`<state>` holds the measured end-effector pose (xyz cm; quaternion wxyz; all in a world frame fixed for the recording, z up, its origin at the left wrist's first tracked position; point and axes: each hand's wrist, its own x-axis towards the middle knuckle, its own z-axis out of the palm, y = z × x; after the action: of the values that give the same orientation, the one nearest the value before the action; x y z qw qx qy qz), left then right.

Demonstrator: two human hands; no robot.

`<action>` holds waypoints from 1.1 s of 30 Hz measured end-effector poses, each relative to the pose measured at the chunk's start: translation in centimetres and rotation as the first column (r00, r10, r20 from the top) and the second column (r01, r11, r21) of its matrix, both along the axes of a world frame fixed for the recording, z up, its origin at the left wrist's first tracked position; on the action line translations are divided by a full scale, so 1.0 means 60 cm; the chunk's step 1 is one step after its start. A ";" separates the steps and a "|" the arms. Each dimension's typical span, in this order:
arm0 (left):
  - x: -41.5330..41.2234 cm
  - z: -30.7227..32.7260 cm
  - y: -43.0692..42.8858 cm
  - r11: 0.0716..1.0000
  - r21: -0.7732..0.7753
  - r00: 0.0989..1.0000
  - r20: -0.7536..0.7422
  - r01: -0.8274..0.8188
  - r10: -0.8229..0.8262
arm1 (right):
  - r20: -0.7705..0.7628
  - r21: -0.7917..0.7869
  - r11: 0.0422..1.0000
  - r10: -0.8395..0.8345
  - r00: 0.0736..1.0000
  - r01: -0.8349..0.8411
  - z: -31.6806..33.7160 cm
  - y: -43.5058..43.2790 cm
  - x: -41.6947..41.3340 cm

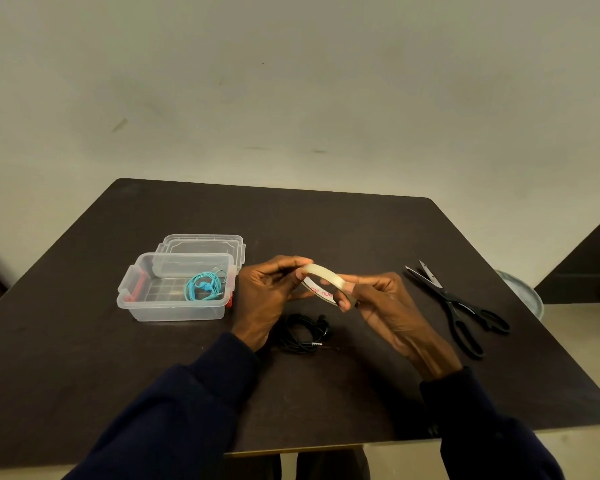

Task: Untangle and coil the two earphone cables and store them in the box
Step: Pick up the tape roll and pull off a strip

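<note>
Black cable (303,336): coiled on the counter (326,220) just below my hands, not yet boxed.
Teal cable (205,289): coiled inside the open box (174,311), at its right end.
Tape roll (323,273): pinched by my left hand (267,289) and right hand (385,303), probably to find its end and bind the black coil.
Scissors (461,306): lying to the right, handy for cutting.

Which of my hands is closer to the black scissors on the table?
Right. The right hand is just left of the black-handled scissors; the left hand is farther left, beyond the translucent tape roll.
</note>
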<state>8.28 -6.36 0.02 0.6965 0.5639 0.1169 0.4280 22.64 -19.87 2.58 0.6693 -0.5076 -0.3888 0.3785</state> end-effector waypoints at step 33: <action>0.003 -0.005 0.004 0.976 -0.207 0.996 -0.041 0.070 -0.080 | -0.098 0.012 1.000 0.018 0.995 -0.017 -0.009 -0.003 -0.001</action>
<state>8.47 -6.09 -0.28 0.7636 0.5034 0.1564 0.3729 22.59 -20.05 2.02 0.6870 -0.4812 -0.3621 0.4067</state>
